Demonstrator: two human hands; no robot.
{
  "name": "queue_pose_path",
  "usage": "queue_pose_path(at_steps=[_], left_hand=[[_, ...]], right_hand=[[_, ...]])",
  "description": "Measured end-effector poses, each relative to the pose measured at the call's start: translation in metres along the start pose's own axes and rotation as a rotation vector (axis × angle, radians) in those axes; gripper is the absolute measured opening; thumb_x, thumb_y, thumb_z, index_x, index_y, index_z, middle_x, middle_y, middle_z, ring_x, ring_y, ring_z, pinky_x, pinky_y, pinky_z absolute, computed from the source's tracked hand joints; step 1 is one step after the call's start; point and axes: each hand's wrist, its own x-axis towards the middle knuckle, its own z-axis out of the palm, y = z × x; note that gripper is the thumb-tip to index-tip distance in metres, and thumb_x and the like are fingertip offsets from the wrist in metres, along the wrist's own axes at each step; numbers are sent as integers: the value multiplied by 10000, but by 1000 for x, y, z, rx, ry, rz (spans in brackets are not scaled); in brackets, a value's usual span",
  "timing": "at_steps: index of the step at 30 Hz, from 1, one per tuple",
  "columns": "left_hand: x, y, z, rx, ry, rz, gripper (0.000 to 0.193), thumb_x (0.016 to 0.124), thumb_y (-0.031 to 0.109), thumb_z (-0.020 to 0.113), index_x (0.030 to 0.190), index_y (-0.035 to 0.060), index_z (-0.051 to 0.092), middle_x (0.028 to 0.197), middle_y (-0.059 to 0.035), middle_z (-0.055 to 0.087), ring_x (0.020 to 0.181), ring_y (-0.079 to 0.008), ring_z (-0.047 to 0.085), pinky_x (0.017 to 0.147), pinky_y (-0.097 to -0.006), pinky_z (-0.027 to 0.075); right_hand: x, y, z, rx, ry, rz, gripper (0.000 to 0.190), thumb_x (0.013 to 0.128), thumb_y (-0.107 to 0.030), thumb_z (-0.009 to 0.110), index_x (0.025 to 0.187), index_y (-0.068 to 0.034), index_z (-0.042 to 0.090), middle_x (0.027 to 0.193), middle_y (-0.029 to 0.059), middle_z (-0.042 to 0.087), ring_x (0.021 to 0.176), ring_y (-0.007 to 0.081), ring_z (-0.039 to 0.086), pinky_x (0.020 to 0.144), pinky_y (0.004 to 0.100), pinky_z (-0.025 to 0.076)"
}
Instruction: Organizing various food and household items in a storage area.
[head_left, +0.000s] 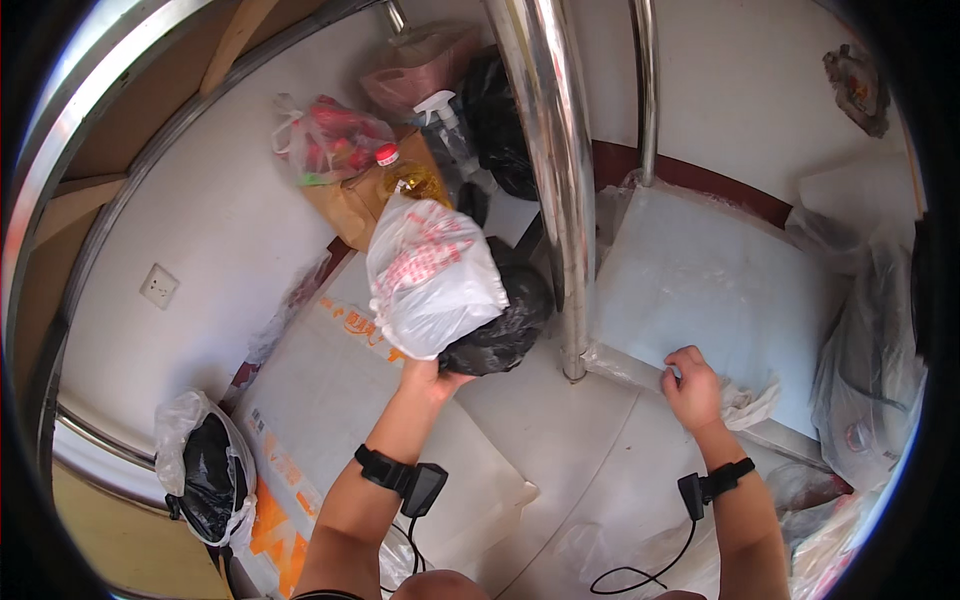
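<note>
My left hand (427, 381) grips the lower end of a white plastic bag (439, 277) with red print; most of my fingers are hidden behind it. A black plastic bag (510, 326) lies against the white one, and I cannot tell whether the same hand holds it too. Off to the right, my right hand (691, 386) has its fingers curled in, with nothing visible in them. It hovers by the front edge of a low, film-covered pale panel (712, 285). A crumpled white cloth or glove (750, 403) lies just beside that wrist.
Steel posts (551, 150) rise between the two sides. Behind the bags stand a cardboard box (356, 206), an oil bottle with a red cap (409, 180) and a spray bottle (450, 124). A flat sheet (352, 420) covers the floor; a bagged black bundle (206, 472) is at left.
</note>
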Motion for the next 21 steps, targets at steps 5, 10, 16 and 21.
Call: queue_pose_path(at_steps=[5,10,16,21], left_hand=[[49,5,28,-11,-110,-19,584,860,446,550,1294,74,429,1341,-139,445,1214,-337,452,969,-633,332],[126,14,34,-62,-157,-52,514,881,418,502,1274,96,427,1310,-156,470,1199,-350,461,973,-636,323],[164,-1,70,-88,-83,29,466,859,417,561,1189,91,520,1204,-134,548,1102,-339,524,916,-634,373],[204,-5,82,-83,-91,26,552,811,401,642,1241,114,450,1194,-118,541,1029,-347,569,835,-654,410]], right_hand=[[0,-1,1,0,10,-22,114,731,-53,585,843,-39,599,889,99,588,593,258,581,576,352,483],[2,-5,0,-10,0,5,123,723,-66,593,844,-42,602,886,97,589,598,257,587,576,348,488],[4,-5,-1,-18,-20,17,136,716,-81,606,848,-46,603,879,96,590,592,253,593,576,347,494],[3,-5,-3,-32,-27,42,137,717,-89,607,849,-51,602,875,97,590,587,251,591,577,347,495]])
